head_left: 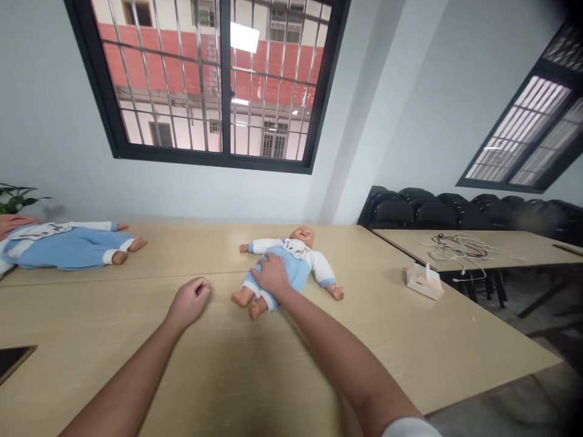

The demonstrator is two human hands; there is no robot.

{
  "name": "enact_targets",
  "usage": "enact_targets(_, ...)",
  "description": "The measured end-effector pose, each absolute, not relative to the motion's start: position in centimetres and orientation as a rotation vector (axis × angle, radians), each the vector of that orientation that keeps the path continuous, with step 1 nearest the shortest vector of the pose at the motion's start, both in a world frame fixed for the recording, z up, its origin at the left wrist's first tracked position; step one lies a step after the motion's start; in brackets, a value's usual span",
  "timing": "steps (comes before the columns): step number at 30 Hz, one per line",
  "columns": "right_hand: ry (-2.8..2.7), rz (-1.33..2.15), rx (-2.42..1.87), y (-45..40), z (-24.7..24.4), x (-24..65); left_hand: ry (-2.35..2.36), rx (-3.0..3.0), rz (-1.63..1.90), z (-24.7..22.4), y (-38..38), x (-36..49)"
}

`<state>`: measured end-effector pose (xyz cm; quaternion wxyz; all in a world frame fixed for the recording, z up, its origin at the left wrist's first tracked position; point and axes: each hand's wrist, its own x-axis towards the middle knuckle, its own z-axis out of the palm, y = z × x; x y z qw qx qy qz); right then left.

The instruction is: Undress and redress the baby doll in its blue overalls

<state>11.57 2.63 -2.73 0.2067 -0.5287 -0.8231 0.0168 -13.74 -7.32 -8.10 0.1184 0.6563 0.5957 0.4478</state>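
A baby doll (298, 267) in a blue and white outfit lies on its back on the wooden table, its head toward the wall and its bare feet toward me. My right hand (272, 273) rests on the doll's lower body, fingers stretched out over the blue cloth. Part of the clothing is hidden under that palm. To the left of the doll's feet, my left hand (190, 300) is curled into a loose fist at the table surface, apart from the doll. Nothing shows inside this fist.
Another doll (73, 247) in similar clothes lies at the far left, near a green plant (18, 199). A tissue box (424, 280) stands on the right. Tangled cables (458, 247) cover part of a second table, with black chairs (432, 212) behind. A dark flat object (13, 361) sits front left.
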Motion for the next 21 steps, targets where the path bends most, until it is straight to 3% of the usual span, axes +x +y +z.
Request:
enact_targets(8, -2.041, -0.076, -1.858, 15.2, -2.2, 16.9, 1.767, 1.961, 0.850, -9.3, -6.2, -13.0)
enact_targets(21, -1.641, -0.294, -2.234, 28.5, -1.9, 27.5, 1.912, 1.795, 0.809, -9.7, -5.4, -12.7)
